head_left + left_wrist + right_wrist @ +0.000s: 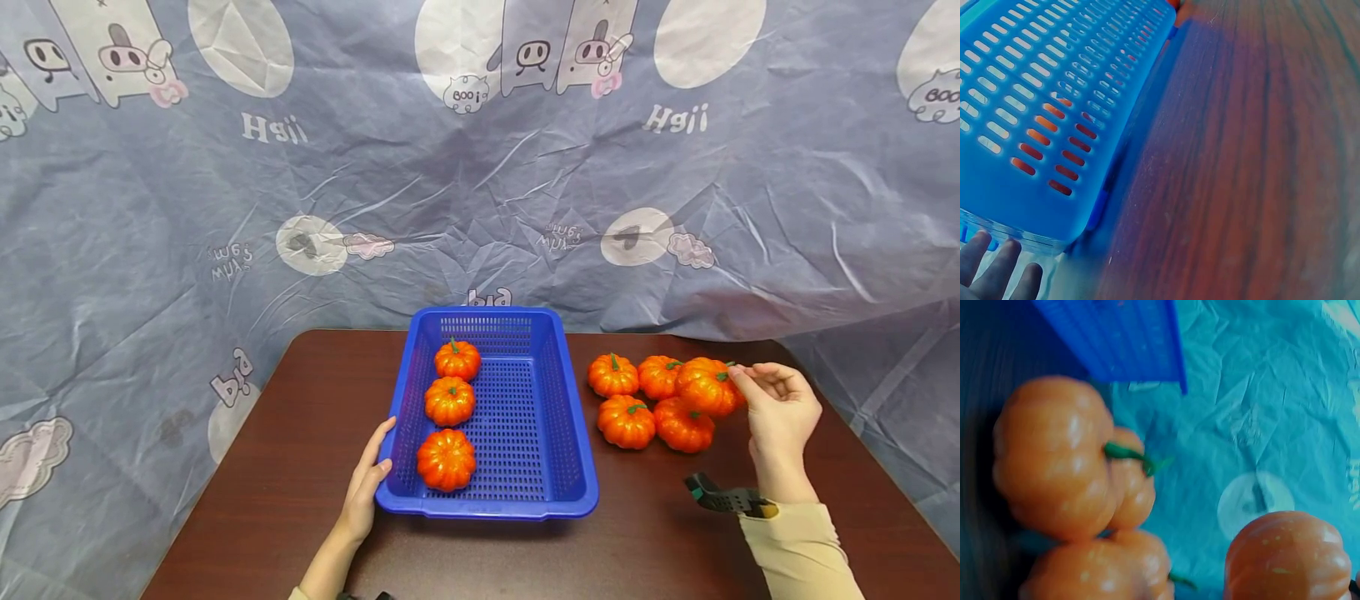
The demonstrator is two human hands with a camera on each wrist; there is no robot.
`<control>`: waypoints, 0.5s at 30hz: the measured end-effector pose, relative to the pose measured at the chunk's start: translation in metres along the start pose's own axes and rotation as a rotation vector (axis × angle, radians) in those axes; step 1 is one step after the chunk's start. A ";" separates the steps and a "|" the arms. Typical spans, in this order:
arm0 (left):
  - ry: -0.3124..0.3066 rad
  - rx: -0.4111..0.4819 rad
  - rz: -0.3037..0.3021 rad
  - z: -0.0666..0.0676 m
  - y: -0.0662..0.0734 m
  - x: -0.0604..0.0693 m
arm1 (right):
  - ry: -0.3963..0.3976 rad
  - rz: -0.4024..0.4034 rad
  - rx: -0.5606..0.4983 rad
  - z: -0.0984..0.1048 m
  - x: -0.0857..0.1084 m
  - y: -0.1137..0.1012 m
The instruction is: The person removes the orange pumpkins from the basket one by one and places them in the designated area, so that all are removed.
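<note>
A blue plastic basket (483,508) stands on the table with three small orange pumpkins in a column along its left side, the middle one (450,402) among them. My left hand (363,493) rests against the basket's left rim, fingers fairly straight; in the left wrist view its fingertips (999,269) show by the basket's corner. Right of the basket, my right hand (783,408) pinches the green stem of a raised pumpkin (705,386). That pumpkin (1288,559) hangs apart from the others in the right wrist view, where the hand is almost wholly out of frame.
Several more pumpkins, such as the front left one (626,422), sit grouped on the dark wooden table (300,467), partly hidden by the raised one. A wrinkled grey-blue cloth (450,208) with cartoon prints hangs behind the table.
</note>
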State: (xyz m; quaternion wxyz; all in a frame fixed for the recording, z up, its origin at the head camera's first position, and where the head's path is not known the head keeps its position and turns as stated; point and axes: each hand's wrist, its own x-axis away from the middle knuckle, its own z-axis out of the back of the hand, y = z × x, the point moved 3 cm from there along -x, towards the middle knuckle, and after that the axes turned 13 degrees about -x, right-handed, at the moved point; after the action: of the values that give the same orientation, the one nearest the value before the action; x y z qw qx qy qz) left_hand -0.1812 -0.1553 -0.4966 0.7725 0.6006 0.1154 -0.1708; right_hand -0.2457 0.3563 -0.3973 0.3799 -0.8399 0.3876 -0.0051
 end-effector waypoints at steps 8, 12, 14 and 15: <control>0.003 -0.007 0.004 0.000 0.000 0.000 | 0.128 0.046 0.004 0.032 -0.012 -0.003; 0.006 -0.009 0.003 0.000 0.000 0.000 | 0.183 0.040 0.007 0.044 -0.014 -0.003; 0.006 -0.010 0.005 0.000 0.000 0.000 | 0.202 0.041 0.021 0.050 -0.016 -0.003; 0.007 -0.011 0.004 0.000 0.000 0.000 | 0.212 0.042 0.026 0.053 -0.016 -0.003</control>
State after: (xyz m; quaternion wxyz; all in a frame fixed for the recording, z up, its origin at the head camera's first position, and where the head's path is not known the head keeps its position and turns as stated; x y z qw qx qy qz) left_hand -0.1813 -0.1555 -0.4970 0.7757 0.5973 0.1176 -0.1665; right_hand -0.2392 0.4015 -0.4285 0.3476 -0.8213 0.4431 -0.0910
